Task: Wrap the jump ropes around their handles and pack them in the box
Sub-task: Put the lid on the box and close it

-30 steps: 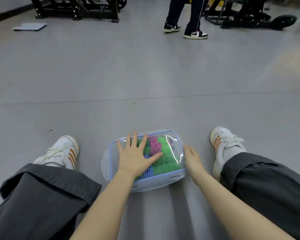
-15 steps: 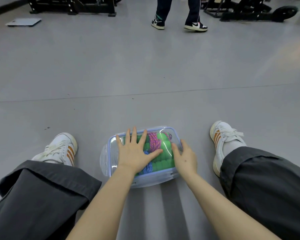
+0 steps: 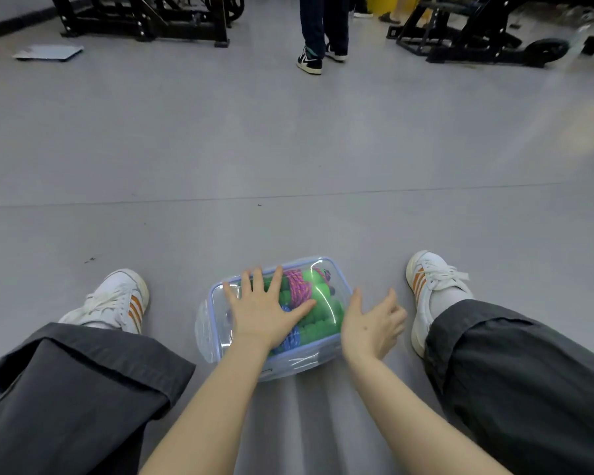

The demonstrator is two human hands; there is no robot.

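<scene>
Box (image 3: 290,365): clear plastic, blue-rimmed lid on top, standing on the grey floor (image 3: 288,149) between the seated person's spread legs, on the near side of the floor seam.

Contents, seen through the lid: jump ropes (image 3: 324,303) with green handles, packed side by side. One is wound in pink cord (image 3: 299,286), one in blue cord (image 3: 290,339).

Left hand (image 3: 266,311): flat on the lid, palm down, fingers straight and spread, thumb out to the right. Grips nothing.

Right hand (image 3: 372,325): just beside the box's right wall, fingers loosely curled, holding nothing. Cannot tell whether the thumb touches the box.

White shoes with orange stripes flank the box, left shoe (image 3: 114,299) and right shoe (image 3: 429,286).
</scene>
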